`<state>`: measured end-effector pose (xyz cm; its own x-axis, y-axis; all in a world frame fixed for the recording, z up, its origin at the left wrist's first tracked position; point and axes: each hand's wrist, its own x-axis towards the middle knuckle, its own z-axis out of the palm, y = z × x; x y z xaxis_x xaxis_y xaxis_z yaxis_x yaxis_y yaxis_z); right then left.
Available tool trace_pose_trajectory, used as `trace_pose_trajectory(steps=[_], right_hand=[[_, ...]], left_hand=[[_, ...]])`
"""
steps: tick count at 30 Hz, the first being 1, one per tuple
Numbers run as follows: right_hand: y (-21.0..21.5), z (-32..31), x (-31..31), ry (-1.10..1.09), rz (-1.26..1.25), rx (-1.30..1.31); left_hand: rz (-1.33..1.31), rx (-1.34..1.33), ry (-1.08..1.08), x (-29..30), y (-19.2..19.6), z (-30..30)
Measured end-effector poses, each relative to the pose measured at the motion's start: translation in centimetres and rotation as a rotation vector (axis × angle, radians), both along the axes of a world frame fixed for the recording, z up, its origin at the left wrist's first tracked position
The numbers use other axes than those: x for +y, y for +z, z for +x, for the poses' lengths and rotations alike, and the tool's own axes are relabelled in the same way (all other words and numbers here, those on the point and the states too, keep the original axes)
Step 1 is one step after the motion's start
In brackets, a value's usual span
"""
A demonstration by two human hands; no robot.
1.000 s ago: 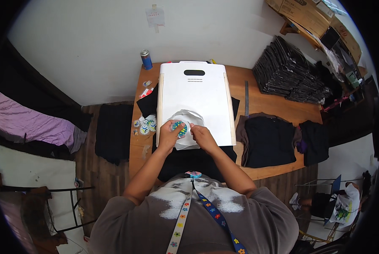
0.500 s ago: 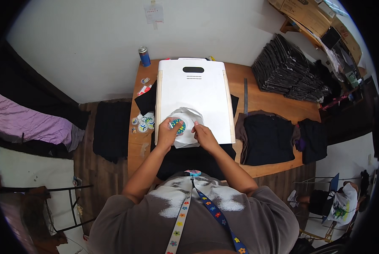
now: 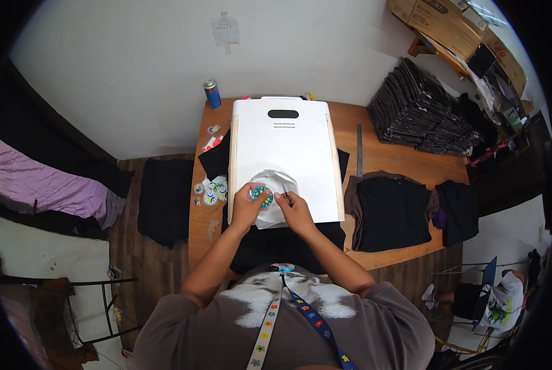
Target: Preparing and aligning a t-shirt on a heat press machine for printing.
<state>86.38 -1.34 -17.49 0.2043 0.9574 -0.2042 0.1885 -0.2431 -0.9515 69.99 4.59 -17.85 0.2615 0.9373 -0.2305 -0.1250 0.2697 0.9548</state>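
In the head view, the left hand (image 3: 246, 205) grips a round blue-green disc (image 3: 257, 192) with yellow marks, its thumb across the face. Just beside it, the right hand (image 3: 297, 213) is closed, pinching a thin piece (image 3: 284, 189) too small to identify. The disc is above a creased white sheet (image 3: 277, 176) at the near end of a white board (image 3: 285, 148), which lies over black cloth (image 3: 276, 248) on the counter (image 3: 405, 165). More round discs (image 3: 210, 197) lie left of the board; a blue can (image 3: 211, 95) stands at the far left corner. Right of it are a ruler (image 3: 360, 153) and folded clothes (image 3: 392, 214).
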Motion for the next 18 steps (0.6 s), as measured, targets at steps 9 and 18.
trace_pose_trajectory(steps=[9, 18], right_hand=[[-0.5, 0.0, 0.2, -0.041, -0.019, 0.076], [-0.3, 0.1, 0.2, -0.059, 0.052, 0.002]], left_hand=[[0.071, 0.036, -0.038, 0.4, -0.5, 0.1], [0.042, -0.014, -0.013, 0.5, -1.3, -1.6]])
